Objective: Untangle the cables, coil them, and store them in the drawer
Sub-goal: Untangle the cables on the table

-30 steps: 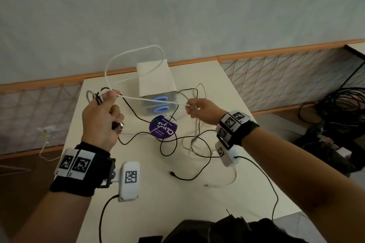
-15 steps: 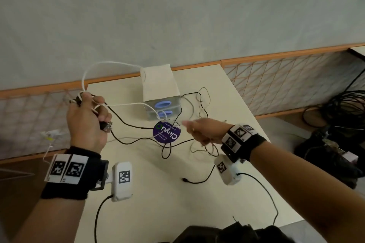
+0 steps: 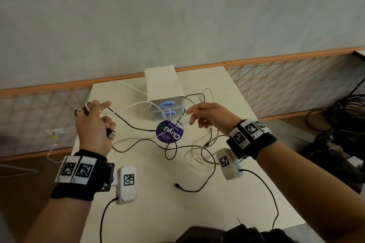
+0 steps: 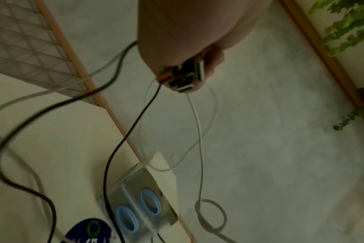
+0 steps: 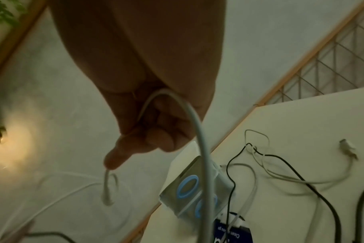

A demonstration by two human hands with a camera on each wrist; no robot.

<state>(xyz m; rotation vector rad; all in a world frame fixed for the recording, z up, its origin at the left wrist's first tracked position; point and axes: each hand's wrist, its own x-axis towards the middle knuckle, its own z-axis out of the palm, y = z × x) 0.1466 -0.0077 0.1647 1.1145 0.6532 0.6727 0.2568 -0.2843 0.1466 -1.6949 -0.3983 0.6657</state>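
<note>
My left hand (image 3: pixel 92 122) is raised over the table's left side and grips a bunch of cable plugs (image 4: pixel 183 75), with a USB plug (image 3: pixel 111 135) sticking out below the fingers. A white cable (image 3: pixel 138 103) runs from it past the small drawer unit (image 3: pixel 164 92) to my right hand (image 3: pixel 207 116), which pinches that cable (image 5: pixel 202 148) in curled fingers. A black cable (image 3: pixel 138 127) also leaves the left hand and lies tangled with white ones (image 3: pixel 194 156) on the table (image 3: pixel 150 203). Both drawers with blue ring handles (image 3: pixel 166 104) are closed.
A round purple sticker (image 3: pixel 169 134) lies in front of the drawer unit. A loose black cable end (image 3: pixel 177 185) rests near the table's middle. A mesh fence (image 3: pixel 286 89) with an orange rail runs behind. Dark cables and gear (image 3: pixel 345 116) lie on the floor at right.
The white cable's tall loop over the drawer unit has dropped and now lies low. My left hand shifted left and up; my right hand dipped, then rose again, still holding the white cable.
</note>
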